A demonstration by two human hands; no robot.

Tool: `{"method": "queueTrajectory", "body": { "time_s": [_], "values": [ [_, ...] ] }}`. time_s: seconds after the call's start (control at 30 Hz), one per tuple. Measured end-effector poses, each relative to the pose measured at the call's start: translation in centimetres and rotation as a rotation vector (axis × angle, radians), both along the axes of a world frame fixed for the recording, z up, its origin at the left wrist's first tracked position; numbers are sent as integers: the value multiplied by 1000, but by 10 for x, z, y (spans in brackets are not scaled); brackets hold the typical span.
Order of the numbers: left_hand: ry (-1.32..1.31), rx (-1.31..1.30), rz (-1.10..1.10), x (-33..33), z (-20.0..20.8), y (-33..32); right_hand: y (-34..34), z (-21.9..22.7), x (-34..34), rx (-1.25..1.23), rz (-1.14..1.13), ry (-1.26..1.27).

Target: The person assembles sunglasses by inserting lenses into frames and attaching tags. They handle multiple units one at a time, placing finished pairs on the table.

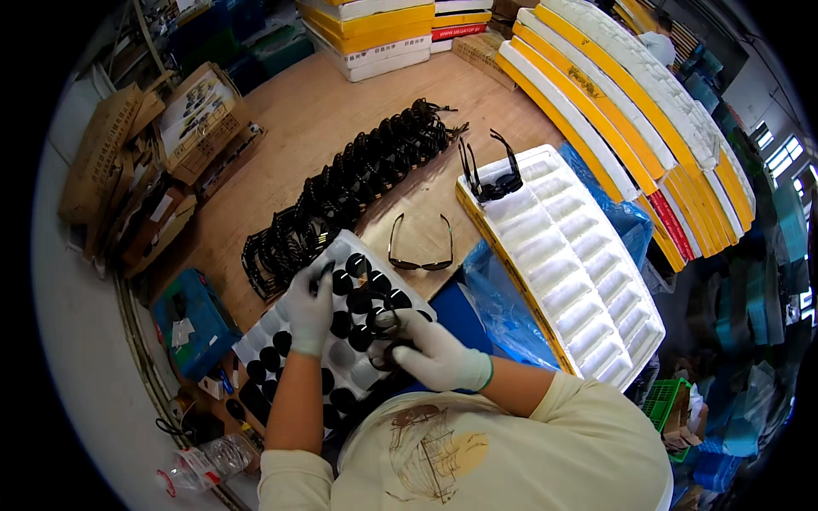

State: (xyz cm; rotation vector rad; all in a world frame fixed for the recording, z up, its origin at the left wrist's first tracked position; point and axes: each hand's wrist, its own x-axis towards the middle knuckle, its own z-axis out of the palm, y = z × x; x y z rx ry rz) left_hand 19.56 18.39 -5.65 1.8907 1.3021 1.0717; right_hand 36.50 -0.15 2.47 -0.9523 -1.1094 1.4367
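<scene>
Both my hands wear white gloves and work over a white tray (344, 244) of round dark lenses (342, 324). My left hand (308, 313) is closed, with a small dark piece, apparently a lens (322, 270), at its fingertips. Black glasses frames (385, 327) are pinched in my right hand (433, 353); the fingers partly hide them. Just beyond the tray, one pair of sunglasses (421, 265) lies with its temples spread. A long row of black frames (341, 183) stretches diagonally over the wooden table (285, 111).
At the right is a white foam box (567, 255) with slots, dark sunglasses (498, 183) at its far end. Stacked yellow-and-white boxes (596, 102) rise behind it. Cardboard boxes (200, 128) and a blue bin (194, 319) stand left. A plastic bottle (204, 460) lies lower left.
</scene>
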Motion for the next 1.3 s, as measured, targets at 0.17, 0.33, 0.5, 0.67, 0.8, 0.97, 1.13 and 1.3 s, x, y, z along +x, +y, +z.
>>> {"method": "queueTrajectory", "body": {
  "time_s": [0.17,0.33,0.5,0.67,0.8,0.97,1.13,1.3],
  "values": [
    [-14,-131,-255,-79,28,-102,4,-1,29,99,42,-323],
    [-646,-487,-181,-94,54,-147,11,2,-9,180,249,-548],
    [-549,-335,-51,-105,58,-160,0,-2,-53,166,107,-308],
    [-1012,-637,-231,-108,67,-168,-4,3,-58,111,300,-133],
    [-1006,-782,-323,-122,78,-175,-2,11,-60,37,458,-280],
    [-763,-677,-345,-132,73,-169,-6,16,-66,-194,422,-55],
    [-807,-671,-363,-136,74,-177,-7,6,-70,-122,443,-137],
    [-821,-682,-366,-143,70,-182,-5,14,-73,-197,509,-38]
  ]
}}
